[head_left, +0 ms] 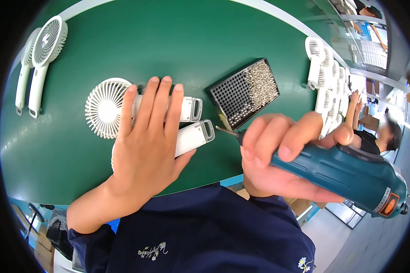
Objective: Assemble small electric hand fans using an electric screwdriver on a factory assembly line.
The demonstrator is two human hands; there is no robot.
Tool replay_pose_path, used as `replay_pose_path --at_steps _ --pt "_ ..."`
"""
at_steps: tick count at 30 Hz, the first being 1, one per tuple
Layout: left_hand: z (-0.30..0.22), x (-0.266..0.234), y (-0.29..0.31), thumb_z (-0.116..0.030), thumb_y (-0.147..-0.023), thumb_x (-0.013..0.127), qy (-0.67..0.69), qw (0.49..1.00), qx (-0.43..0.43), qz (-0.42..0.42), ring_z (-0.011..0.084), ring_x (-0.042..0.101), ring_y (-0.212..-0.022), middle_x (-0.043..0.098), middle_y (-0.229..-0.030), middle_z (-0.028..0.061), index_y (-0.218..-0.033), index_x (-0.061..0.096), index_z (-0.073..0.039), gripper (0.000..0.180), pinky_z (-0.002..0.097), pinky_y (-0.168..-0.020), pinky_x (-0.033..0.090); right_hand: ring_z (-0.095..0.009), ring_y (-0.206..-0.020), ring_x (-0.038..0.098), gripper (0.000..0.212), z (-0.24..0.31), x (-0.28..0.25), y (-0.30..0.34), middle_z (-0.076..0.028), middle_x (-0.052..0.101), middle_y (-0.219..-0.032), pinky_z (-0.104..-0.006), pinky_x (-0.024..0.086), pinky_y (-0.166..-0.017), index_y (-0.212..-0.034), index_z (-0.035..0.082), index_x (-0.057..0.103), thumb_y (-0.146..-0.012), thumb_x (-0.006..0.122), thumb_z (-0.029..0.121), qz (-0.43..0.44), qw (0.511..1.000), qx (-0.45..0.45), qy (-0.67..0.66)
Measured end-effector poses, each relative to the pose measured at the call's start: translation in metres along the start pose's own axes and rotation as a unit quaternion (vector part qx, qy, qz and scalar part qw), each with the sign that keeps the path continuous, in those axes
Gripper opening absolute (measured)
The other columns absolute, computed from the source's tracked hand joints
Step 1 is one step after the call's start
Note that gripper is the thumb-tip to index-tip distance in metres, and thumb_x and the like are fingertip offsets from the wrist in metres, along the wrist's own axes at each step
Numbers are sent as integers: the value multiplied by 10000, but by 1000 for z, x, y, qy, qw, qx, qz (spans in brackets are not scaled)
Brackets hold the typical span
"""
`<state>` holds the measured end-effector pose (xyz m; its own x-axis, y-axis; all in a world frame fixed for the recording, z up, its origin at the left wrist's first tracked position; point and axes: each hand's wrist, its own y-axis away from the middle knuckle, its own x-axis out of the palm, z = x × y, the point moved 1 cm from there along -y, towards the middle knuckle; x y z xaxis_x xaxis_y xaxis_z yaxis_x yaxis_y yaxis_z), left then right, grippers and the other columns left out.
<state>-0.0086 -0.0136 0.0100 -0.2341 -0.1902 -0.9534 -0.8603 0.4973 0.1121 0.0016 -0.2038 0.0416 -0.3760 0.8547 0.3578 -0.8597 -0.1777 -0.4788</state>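
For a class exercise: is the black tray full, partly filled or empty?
Partly filled: the black tray shows metal pieces at right, bare holes upper left.

Orange-black label on teal screwdriver, script-like embroidery on navy shirt

The left hand is palm down, its fingers straight, slightly parted and pointing away from the body, its thumb angled out rightward. The left forearm slants up from the lower left. The right hand is curled in a grip, fingers folded inward.
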Motion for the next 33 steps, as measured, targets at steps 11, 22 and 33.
replay_pose_path --at_steps 11,22,33 --pt "3 5 4 -473 -727 700 8 1000 -3 -4 313 320 -1374 374 -1438 183 -1416 331 34 931 508 -1158 163 -225 -545 520 782 -25 6 6 -112 512 -884 -341 414 -478 -1383 184 326 -847 461 738 5 998 23 -49" --pt "4 7 5 -472 -734 688 15 1000 -4 -8 311 316 -1377 369 -1442 183 -1416 332 33 921 508 -1159 159 -225 -535 497 820 -34 11 9 -111 495 -847 -347 405 -470 -1372 192 334 -809 473 772 -21 999 19 -38" --pt "4 6 3 -471 -745 685 17 1000 2 -9 314 316 -1375 366 -1445 178 -1417 326 39 917 509 -1160 151 -242 -490 455 716 -29 10 13 -139 528 -831 -365 396 -471 -1311 175 422 -840 512 707 -41 995 -50 -74"
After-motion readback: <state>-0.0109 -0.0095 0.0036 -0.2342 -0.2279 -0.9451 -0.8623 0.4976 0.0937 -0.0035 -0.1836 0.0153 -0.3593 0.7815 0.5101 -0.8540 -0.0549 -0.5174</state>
